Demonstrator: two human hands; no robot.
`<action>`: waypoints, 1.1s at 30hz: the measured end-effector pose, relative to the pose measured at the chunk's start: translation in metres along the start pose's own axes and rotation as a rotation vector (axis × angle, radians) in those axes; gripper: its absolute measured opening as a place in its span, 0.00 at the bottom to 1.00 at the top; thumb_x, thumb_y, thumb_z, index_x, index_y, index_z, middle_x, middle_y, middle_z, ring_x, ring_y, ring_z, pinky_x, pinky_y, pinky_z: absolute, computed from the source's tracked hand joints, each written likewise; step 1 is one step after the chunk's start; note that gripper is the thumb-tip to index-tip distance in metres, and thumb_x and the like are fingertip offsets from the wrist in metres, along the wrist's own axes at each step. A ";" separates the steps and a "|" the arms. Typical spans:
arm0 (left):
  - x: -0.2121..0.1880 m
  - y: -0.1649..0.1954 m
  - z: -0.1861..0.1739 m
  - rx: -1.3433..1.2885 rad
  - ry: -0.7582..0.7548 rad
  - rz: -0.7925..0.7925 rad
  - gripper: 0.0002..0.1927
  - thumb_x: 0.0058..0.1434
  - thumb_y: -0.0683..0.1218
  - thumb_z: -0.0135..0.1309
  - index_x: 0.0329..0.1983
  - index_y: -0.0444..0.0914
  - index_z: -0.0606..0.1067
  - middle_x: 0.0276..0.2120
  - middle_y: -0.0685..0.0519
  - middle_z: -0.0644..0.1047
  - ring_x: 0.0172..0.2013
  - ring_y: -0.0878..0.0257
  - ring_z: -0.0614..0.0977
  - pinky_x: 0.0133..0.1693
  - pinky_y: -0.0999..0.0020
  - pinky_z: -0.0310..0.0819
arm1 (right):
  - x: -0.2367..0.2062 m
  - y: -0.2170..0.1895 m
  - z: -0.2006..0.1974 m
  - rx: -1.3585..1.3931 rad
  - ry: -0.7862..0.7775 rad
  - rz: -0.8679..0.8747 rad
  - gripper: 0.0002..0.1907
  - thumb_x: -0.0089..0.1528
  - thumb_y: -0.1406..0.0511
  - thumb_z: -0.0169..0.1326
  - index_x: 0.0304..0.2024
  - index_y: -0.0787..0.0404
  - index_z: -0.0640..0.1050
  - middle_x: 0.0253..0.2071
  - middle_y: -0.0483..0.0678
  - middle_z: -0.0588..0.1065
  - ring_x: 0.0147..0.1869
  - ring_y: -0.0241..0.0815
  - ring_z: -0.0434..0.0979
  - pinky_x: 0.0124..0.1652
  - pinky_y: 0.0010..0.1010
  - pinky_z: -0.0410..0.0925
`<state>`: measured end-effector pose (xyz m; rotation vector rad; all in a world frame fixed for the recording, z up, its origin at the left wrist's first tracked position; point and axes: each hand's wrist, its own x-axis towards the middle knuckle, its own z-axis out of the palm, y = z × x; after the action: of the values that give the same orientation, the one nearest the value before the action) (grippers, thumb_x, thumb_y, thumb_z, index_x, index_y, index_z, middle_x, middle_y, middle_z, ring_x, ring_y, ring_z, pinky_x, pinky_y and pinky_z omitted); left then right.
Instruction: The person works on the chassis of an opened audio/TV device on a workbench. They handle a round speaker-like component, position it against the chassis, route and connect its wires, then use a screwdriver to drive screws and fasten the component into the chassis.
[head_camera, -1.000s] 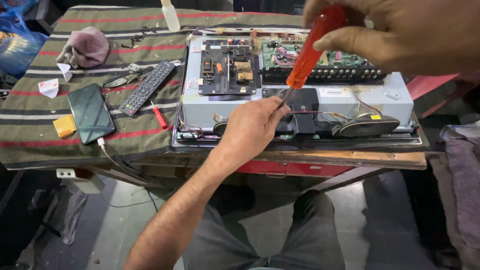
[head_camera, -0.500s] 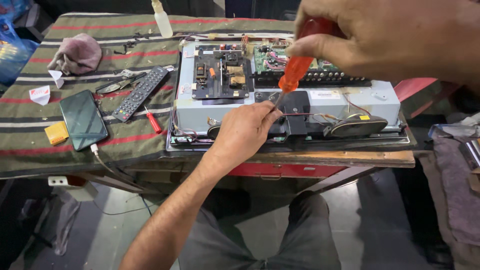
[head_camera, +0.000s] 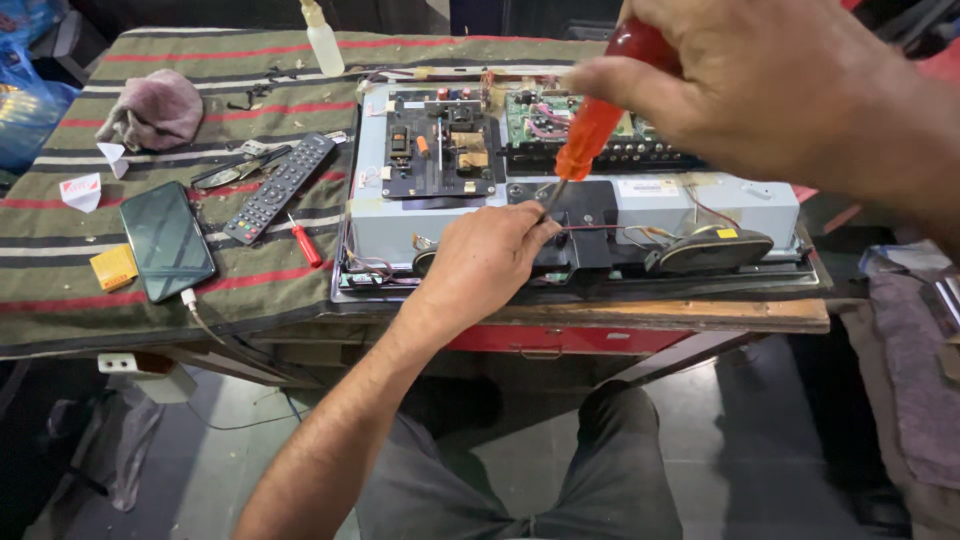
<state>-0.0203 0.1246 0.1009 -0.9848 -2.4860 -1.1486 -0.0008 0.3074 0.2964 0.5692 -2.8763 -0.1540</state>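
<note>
Head view: I am seeing the right hand (head_camera: 800, 90), fingers wrapped round the orange screwdriver (head_camera: 590, 135); left hand (head_camera: 490, 262), fingers closed, steadying its tip on the open television chassis (head_camera: 650, 205). Risk, in my judgement: tip slipping off, gouging nearby wiring.

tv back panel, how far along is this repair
Done: the rear cover is off, so the black power board and green main board lie bare on the chassis. In hand: the right hand drives an orange screwdriver down at the black centre bracket, while the left hand steadies its tip. Left: both boards, their wiring and the speaker are still mounted.
</note>
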 end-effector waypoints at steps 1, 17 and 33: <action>0.000 0.001 0.000 0.010 -0.011 -0.005 0.13 0.68 0.50 0.52 0.34 0.36 0.75 0.25 0.43 0.78 0.30 0.41 0.80 0.32 0.45 0.69 | -0.001 -0.001 0.000 -0.032 -0.013 -0.007 0.20 0.69 0.51 0.53 0.42 0.63 0.78 0.27 0.51 0.76 0.27 0.42 0.75 0.29 0.33 0.67; 0.063 -0.062 -0.011 0.037 -0.444 -0.005 0.13 0.57 0.52 0.62 0.38 0.40 0.83 0.33 0.46 0.84 0.37 0.53 0.85 0.42 0.59 0.76 | -0.019 0.005 0.020 0.508 0.121 -0.194 0.13 0.71 0.64 0.53 0.54 0.65 0.71 0.44 0.52 0.79 0.43 0.40 0.81 0.38 0.31 0.71; 0.065 -0.064 0.039 0.247 -0.437 -0.063 0.22 0.55 0.58 0.65 0.43 0.40 0.76 0.36 0.45 0.81 0.42 0.44 0.82 0.42 0.47 0.75 | -0.017 -0.017 0.033 0.568 0.319 -0.286 0.13 0.69 0.69 0.60 0.54 0.64 0.73 0.28 0.52 0.75 0.31 0.44 0.77 0.33 0.34 0.66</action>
<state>-0.1083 0.1548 0.0678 -1.1940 -2.9223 -0.6689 0.0129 0.3006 0.2586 0.9961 -2.4906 0.6698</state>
